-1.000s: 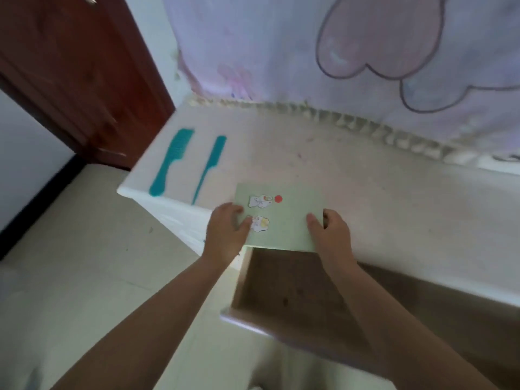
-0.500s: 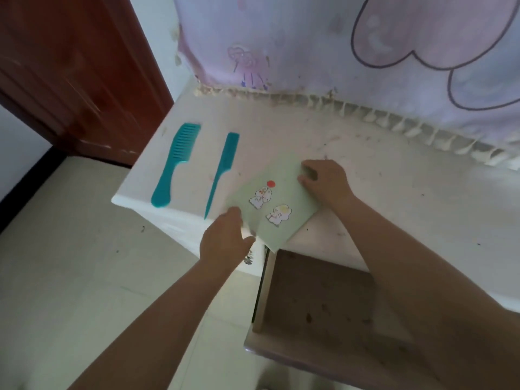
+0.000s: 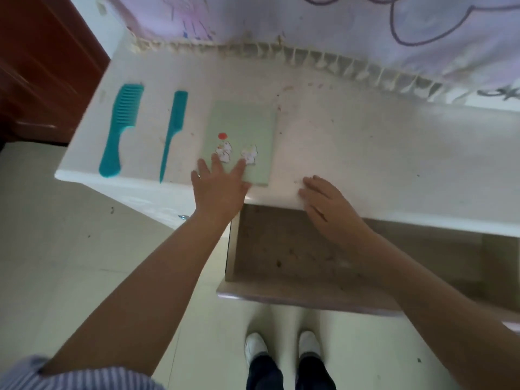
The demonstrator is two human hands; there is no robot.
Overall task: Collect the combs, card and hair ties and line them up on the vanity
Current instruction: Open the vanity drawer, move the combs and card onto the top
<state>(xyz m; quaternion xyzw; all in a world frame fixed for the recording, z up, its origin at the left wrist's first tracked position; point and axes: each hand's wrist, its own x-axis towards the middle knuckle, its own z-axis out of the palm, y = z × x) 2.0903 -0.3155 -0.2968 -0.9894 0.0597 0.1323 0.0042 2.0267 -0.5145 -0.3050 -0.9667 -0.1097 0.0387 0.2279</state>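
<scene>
On the white vanity top (image 3: 365, 153) lie a wide teal comb (image 3: 121, 130), a thin teal tail comb (image 3: 172, 130) and a pale green card (image 3: 242, 130) with a red dot and small animal stickers, side by side. My left hand (image 3: 218, 187) rests flat with spread fingers on the card's near edge. My right hand (image 3: 323, 201) lies at the vanity's front edge, to the right of the card, fingers loosely bent and holding nothing. No hair ties show.
An open wooden drawer (image 3: 295, 294) juts out below the vanity's front edge, under my right hand. A pink fringed cloth (image 3: 309, 26) hangs at the back. A dark red door (image 3: 42, 66) stands at the left. My white shoes (image 3: 281, 347) stand on the tiled floor.
The card was turned from slanted to upright and now lies parallel to the combs. My right hand let go of it and drew back to the front edge.
</scene>
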